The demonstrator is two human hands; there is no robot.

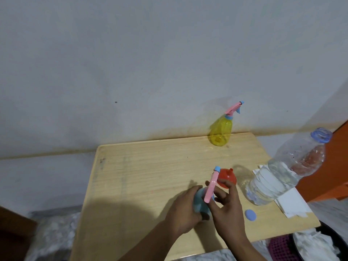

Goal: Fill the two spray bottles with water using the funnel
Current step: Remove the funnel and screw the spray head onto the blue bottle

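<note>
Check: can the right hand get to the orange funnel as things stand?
Probably yes. The orange funnel lies just beyond the right hand, nothing between them, but that hand is busy on the pink spray head of the blue bottle and must let go.

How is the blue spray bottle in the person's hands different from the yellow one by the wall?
The blue spray bottle sits near the front of the table, gripped by the left hand, with the right hand on its pink sprayer top; the yellow spray bottle stands untouched at the far edge by the wall. The blue body looks opaque, the yellow see-through. Both have pink sprayer heads with blue tips, and both stand roughly upright.
</note>
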